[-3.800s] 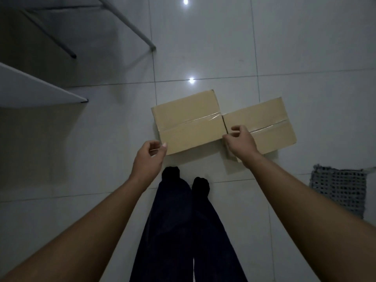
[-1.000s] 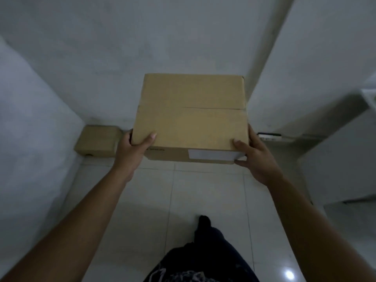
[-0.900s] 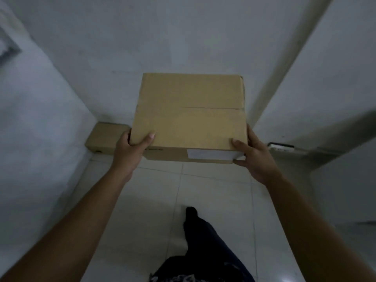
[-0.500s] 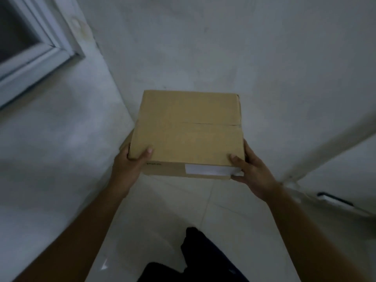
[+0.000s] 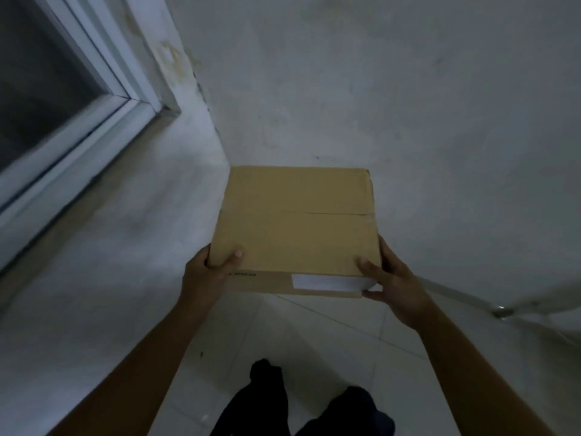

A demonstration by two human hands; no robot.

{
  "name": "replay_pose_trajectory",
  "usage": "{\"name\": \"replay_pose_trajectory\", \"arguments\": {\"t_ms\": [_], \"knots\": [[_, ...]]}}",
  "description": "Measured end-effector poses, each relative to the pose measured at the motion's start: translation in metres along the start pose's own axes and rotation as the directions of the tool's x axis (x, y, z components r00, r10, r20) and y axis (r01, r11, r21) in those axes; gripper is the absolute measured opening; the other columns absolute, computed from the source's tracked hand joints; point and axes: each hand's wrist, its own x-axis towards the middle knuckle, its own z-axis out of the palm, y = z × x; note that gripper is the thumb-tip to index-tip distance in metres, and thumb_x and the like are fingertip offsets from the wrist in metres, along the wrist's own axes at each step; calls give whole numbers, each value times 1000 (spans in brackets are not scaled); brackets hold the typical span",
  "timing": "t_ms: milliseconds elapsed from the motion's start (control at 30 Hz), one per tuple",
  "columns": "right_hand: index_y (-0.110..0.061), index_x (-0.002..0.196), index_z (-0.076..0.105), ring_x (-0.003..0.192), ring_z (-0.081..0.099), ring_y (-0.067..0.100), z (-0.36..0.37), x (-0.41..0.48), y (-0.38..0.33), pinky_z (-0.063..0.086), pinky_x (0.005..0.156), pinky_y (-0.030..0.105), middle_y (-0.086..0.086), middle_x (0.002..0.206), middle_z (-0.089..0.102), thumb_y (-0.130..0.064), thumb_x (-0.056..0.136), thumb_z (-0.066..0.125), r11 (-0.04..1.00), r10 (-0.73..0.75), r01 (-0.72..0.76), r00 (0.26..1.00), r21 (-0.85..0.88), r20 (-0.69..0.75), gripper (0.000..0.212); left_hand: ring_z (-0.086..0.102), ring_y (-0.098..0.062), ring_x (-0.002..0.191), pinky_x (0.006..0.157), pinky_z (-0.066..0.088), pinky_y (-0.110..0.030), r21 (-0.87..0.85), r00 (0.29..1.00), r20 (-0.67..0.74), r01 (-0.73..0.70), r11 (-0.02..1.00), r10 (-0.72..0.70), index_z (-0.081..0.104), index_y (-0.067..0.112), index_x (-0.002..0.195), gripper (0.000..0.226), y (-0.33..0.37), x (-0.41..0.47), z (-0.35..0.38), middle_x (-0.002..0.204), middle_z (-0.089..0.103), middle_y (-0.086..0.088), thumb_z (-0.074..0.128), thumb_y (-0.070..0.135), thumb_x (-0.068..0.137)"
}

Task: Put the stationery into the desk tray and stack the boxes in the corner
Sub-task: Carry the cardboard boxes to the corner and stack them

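I hold a brown cardboard box in front of me, its top flaps closed and a white label on its near side. My left hand grips its near left corner, thumb on top. My right hand grips its near right corner, thumb on top and fingers underneath. The box hangs level in the room's corner, where two grey walls meet. The smaller box seen earlier in the corner is hidden behind the held one.
A white-framed window sits in the left wall. The right wall runs close behind the box. Pale floor tiles lie below, with my dark-trousered legs at the bottom. A pale skirting strip runs at right.
I have carried the box from the open floor into the corner. Over the last second the box has come lower and closer to the corner, covering the small box there.
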Motion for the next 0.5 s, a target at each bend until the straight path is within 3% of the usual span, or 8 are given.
{"name": "replay_pose_trajectory", "arguments": {"t_ms": [100, 233, 367, 500], "knots": [[-69, 125, 34, 125, 48, 21, 28, 22, 3, 47, 96, 58, -25, 130, 51, -39, 87, 64, 1000, 11, -11, 1000, 10, -21, 57, 63, -9, 93, 81, 55, -33, 37, 999, 45, -4, 999, 2, 62, 22, 117, 45, -4, 40, -17, 105, 66, 6, 74, 40, 78], [-59, 138, 29, 125, 47, 22, 59, 56, 5, 47, 96, 58, -17, 137, 49, -40, 85, 66, 998, 57, -55, 996, 31, -64, 67, 61, -13, 92, 80, 52, -31, 78, 997, 78, 20, 997, -27, 59, 19, 123, 51, -13, 93, -29, 108, 63, 4, 73, 41, 79], [-54, 144, 20, 123, 50, 21, 78, 89, 11, 50, 93, 55, -20, 132, 50, -37, 86, 66, 993, 109, -104, 990, 50, -93, 75, 61, -19, 98, 82, 54, -36, 148, 990, 77, 109, 983, -121, 54, 17, 127, 66, -36, 141, -30, 114, 62, 1, 73, 53, 74], [-48, 147, 16, 127, 49, 23, 89, 130, 29, 53, 89, 54, -13, 146, 43, -43, 82, 68, 981, 181, -173, 979, 93, -90, 84, 58, -20, 97, 79, 49, -35, 110, 979, 43, 191, 975, -197, 47, 15, 129, 69, -55, 182, -23, 114, 58, 0, 71, 53, 76]]}}
